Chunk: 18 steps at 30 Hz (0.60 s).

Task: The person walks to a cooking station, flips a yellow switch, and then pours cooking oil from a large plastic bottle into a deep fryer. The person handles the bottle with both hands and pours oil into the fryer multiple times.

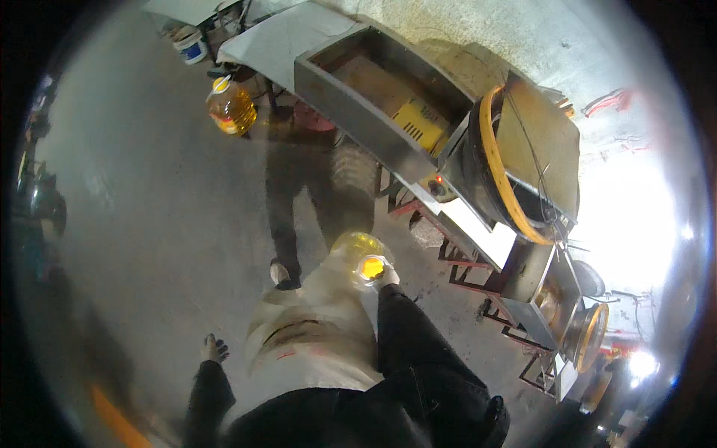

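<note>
My right hand grips the top of a large clear plastic jug of yellow oil, which has an orange-yellow cap and hangs beside my light apron. Away from my body at the lower left, my left hand is empty with its fingers apart. Farther ahead on the floor stands another oil jug, with a yellow cap and a white handle. The jug in my right hand is slightly blurred.
A metal trough on red-framed stands runs along the wall at the right, with a yellow slotted unit inside. Next to it sits a large round drum with a yellow rim. A white bucket is at the upper left.
</note>
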{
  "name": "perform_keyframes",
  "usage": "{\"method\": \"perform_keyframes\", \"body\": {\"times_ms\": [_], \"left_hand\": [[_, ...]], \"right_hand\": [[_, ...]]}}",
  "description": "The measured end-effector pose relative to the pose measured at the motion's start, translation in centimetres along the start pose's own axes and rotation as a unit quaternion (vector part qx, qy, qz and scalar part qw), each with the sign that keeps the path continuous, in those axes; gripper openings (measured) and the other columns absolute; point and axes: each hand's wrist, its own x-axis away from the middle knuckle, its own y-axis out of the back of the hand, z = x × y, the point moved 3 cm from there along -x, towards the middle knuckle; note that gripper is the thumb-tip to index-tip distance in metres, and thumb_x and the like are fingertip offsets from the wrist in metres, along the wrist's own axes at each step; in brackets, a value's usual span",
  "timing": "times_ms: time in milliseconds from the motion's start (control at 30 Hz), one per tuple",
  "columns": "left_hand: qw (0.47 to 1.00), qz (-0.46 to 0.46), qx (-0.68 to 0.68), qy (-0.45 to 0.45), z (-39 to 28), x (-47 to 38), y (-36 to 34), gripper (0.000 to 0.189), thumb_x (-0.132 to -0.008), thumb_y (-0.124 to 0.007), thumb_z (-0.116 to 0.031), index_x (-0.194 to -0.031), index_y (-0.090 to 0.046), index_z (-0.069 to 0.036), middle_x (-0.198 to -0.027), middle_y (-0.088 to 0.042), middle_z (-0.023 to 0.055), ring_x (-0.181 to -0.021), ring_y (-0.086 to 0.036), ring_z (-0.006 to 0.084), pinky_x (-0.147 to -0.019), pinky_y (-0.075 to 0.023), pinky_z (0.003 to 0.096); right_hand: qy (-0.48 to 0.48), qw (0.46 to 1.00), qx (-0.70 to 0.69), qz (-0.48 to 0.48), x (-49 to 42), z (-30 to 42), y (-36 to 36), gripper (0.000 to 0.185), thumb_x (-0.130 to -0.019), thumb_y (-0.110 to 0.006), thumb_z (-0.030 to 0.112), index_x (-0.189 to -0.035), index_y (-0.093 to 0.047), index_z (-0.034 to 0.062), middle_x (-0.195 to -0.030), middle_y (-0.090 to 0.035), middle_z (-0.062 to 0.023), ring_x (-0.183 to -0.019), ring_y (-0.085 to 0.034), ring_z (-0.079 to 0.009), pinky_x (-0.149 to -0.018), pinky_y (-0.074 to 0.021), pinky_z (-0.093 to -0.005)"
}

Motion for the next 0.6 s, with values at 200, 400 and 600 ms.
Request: {"method": "perform_keyframes", "body": {"times_ms": [200, 400, 600], "left_hand": [[0.988, 0.062, -0.062, -0.126, -22.9, -5.1, -4.3, 0.032, -0.101, -0.061, -0.032, -0.130, -0.052, -0.019, -0.097, -0.064, 0.0044, -0.074, -0.065, 0.0193, -0.057, -0.0512, 0.0344], [0.983, 0.063, -0.123, -0.118, -33.3, -8.3, -9.0, 0.035, -0.100, -0.063, -0.030, -0.131, -0.053, -0.018, -0.096, -0.065, 0.0054, -0.073, -0.065, 0.0205, -0.058, -0.0509, 0.0359], [0.955, 0.047, -0.261, -0.134, -39.6, -11.1, -9.8, 0.058, -0.097, -0.064, -0.019, -0.149, -0.039, -0.019, -0.091, -0.064, 0.0094, -0.067, -0.064, 0.0215, -0.054, -0.0506, 0.0387]], "right_hand": [[0.007, 0.981, -0.048, -0.186, -2.8, -2.6, -4.5, 0.026, -0.093, -0.064, 0.019, -0.112, -0.066, 0.0003, -0.101, -0.066, -0.0107, -0.083, -0.065, -0.0245, -0.067, -0.0534, -0.0386], [0.036, 0.975, 0.102, -0.194, -5.7, -4.9, -8.6, 0.023, -0.095, -0.062, 0.020, -0.114, -0.065, 0.0058, -0.105, -0.067, -0.0107, -0.087, -0.066, -0.0242, -0.073, -0.0542, -0.0372], [-0.056, 0.940, -0.216, -0.259, -6.9, -8.1, -13.2, 0.026, -0.099, -0.058, 0.030, -0.114, -0.060, 0.0099, -0.093, -0.061, -0.0046, -0.080, -0.060, -0.0210, -0.073, -0.0523, -0.0401]]}}
